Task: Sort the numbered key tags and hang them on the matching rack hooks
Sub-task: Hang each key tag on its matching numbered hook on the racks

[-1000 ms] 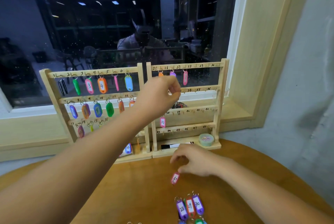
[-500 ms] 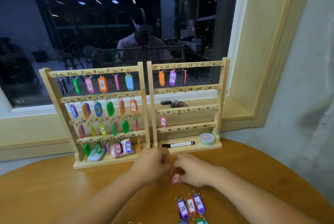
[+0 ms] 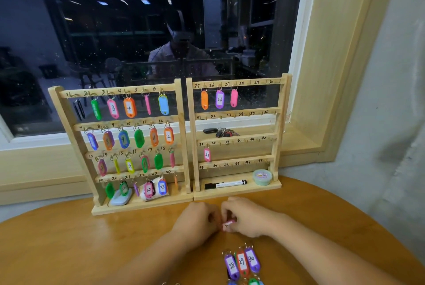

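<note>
Two wooden racks stand at the table's far edge: the left rack (image 3: 181,137) with hooks 1 to 24, nearly all hung with coloured tags, and the right rack (image 3: 279,124) with hooks 25 to 48. The right rack carries tags on 25, 26, 27 and a pink tag 37 (image 3: 207,155). My left hand (image 3: 197,222) and my right hand (image 3: 248,218) meet just in front of the racks, both pinching a small pink tag (image 3: 227,226). Tags 28 (image 3: 231,266), 29 (image 3: 242,261) and 30 (image 3: 252,259) lie in a row on the table nearer to me.
A black marker (image 3: 225,184) and a green tape roll (image 3: 262,177) lie on the right rack's base. A bunch of keys (image 3: 220,132) sits on the window sill behind. More tags peek in at the bottom edge (image 3: 254,282). The round wooden table (image 3: 69,245) meets the wall.
My left hand came down from the right rack's top row, where a pink tag now hangs on 27, and joined my right hand on the small pink tag.
</note>
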A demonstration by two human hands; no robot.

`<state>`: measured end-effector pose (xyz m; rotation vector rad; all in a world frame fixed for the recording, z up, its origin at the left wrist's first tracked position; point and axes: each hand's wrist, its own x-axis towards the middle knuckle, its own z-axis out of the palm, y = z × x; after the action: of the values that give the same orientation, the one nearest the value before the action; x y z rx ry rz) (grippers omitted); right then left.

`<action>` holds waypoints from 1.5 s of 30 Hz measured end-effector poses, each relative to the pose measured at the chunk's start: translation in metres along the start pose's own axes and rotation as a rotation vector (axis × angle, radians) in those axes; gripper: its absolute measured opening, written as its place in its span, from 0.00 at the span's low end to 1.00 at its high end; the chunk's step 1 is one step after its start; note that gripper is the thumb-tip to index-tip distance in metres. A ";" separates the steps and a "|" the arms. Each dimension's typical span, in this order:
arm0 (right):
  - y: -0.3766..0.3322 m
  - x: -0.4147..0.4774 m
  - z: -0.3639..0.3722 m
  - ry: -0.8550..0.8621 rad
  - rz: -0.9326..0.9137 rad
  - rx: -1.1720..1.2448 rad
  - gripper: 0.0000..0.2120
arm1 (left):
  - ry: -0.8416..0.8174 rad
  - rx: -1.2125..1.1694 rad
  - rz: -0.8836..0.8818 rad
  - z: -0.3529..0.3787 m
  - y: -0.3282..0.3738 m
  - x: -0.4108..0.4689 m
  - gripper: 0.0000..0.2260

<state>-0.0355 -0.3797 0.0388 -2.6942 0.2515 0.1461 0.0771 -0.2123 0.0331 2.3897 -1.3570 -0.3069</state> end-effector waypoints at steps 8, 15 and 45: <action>-0.004 -0.008 -0.050 0.213 -0.031 0.451 0.06 | 0.120 -0.183 0.081 -0.070 0.023 0.017 0.05; -0.026 -0.018 -0.135 0.500 -0.131 0.585 0.05 | 0.250 -0.362 0.171 -0.162 0.076 0.037 0.02; -0.052 0.010 -0.225 0.916 0.115 0.683 0.04 | 0.720 0.149 0.114 -0.246 0.141 0.117 0.09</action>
<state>-0.0015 -0.4302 0.2615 -1.8884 0.5900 -0.9739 0.1166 -0.3262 0.3149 2.1791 -1.1703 0.6480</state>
